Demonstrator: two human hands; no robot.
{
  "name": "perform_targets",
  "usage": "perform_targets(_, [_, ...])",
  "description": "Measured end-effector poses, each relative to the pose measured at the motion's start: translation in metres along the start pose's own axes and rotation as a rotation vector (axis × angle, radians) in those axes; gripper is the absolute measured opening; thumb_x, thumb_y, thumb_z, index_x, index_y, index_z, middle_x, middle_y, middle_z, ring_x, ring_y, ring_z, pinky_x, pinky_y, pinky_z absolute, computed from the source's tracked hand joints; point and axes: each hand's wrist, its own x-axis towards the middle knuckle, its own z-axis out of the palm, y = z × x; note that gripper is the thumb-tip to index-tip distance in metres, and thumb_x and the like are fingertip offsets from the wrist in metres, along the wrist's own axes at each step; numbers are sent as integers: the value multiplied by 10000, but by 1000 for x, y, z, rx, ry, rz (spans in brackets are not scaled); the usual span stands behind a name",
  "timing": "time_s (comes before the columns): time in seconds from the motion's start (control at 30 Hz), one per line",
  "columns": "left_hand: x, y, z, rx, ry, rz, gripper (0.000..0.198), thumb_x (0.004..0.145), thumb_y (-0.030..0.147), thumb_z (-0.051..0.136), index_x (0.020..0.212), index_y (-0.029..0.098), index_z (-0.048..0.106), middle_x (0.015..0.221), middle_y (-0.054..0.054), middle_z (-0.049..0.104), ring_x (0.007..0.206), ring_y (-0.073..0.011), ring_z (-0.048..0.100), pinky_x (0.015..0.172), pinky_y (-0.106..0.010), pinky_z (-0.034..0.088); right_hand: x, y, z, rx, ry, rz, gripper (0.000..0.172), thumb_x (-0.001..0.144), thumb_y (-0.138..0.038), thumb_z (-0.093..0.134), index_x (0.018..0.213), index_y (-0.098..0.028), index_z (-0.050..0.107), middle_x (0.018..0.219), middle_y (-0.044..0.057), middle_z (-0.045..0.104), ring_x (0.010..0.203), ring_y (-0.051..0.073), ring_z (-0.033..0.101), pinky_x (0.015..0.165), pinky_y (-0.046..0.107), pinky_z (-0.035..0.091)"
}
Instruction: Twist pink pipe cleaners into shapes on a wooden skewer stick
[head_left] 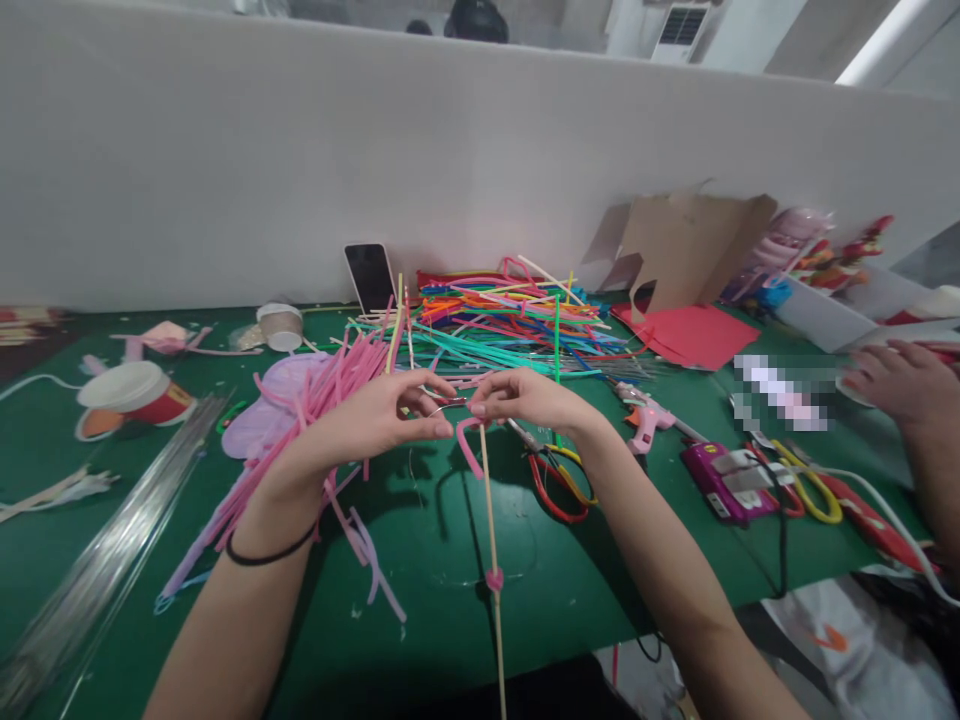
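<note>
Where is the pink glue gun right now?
In the head view, the pink glue gun lies on the green mat, just right of the right hand, left of the purple tool.

1. A single view, taken from a camera on the person's head, looks forward and down over the green counter (450,560).
2. It sits close in: both forearms rise from the bottom edge, and the left hand (382,415) and right hand (525,395) meet near the picture's middle.
3. It faces the white wall (300,150) along the counter's far side, and a strip of room shows above the wall.
4. The wide lens bends the edges, and another person's hand (900,385) shows at the right edge.
</note>
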Motion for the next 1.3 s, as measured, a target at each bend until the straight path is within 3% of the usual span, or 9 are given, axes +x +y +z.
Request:
perform_targets(0.27, [12, -9, 14, 59, -6, -28, 556, 712, 507, 700, 1152, 193, 571, 709, 17, 649, 617, -151, 588, 545, -238, 411, -1, -4, 2, 55, 17, -9, 241, 753, -389, 734, 850, -183, 656, 774, 9, 705, 767, 153, 681, 707, 252, 508])
perform_targets(0.43, [10, -10, 13, 195, 45, -6, 422, 791, 518, 595, 1050, 188, 639, 652, 5, 659, 578, -167, 607, 518, -251, 412, -2, -5, 2, 61, -7, -10, 246, 761, -393, 727, 871, -183, 660, 775, 16, 712, 756, 143, 673, 686, 238, 497])
perform_targets(0.6, [9, -7, 16, 111, 59, -62, 449, 833, 512, 545, 1152, 206, 621, 593, 1, 698, 489, -177, 623, 504, -269, 450, -3, -7, 4, 35, -17, -22, 271, 768, -436, 714, 874, -191, 665, 809, 21, 717, 755, 147, 668, 708, 260, 501])
perform_targets(0.73, [10, -7, 13, 89, 141, -8, 424, 808, 527, 585, 1076, 211, 679, 894, -54, 759, 763, -221, 702, 659, -287, 514, -3, -7, 3, 7, -16, -38, 280, 776, -448, 705, 869, -187, 670, 807, 21, 714, 749, 141, 659, 710, 254, 496])
perform_targets(0.83, [9, -4, 9, 131, 192, 74, 383, 859, 518, 516, 1014, 228, 713, 1019, -39, 742, 928, -235, 676, 797, -310, 504, -2, -5, 2, -5, 11, -21, 294, 776, -455, 704, 877, -182, 670, 804, 26, 716, 745, 140, 659, 689, 243, 490])
perform_targets(0.93, [6, -2, 5, 251, 277, 81, 344, 889, 469, 485, 975, 243, 730, 1027, -21, 740, 951, -233, 660, 841, -324, 484, 0, -1, 1, 13, 39, 6, 308, 773, -462, 705, 902, -184, 678, 824, 31, 723, 766, 147, 669, 697, 247, 493])
perform_targets(1.07, [5, -6, 1, 398, 396, 127, 263, 847, 421, 577, 981, 259, 735, 1018, -21, 742, 976, -242, 644, 887, -350, 463, 1, 1, 1, 26, -6, 6, 312, 789, -470, 684, 920, -187, 695, 868, 37, 731, 808, 159, 679, 727, 260, 496])
perform_targets(1.23, [6, -11, -3, 486, 556, 197, 228, 839, 411, 608, 928, 255, 748, 946, -49, 735, 969, -248, 610, 869, -365, 459, 0, -3, 2, 37, -47, 4, 311, 810, -474, 658, 921, -186, 690, 882, 46, 734, 815, 165, 681, 687, 251, 490])
perform_targets(1.3, [5, -12, -5, 500, 567, 241, 214, 847, 400, 603, 903, 255, 749, 925, -44, 735, 975, -247, 591, 871, -364, 451, 0, -4, 3, 37, -62, -3, 313, 816, -475, 650, 927, -185, 687, 875, 46, 730, 820, 164, 677, 679, 247, 485])
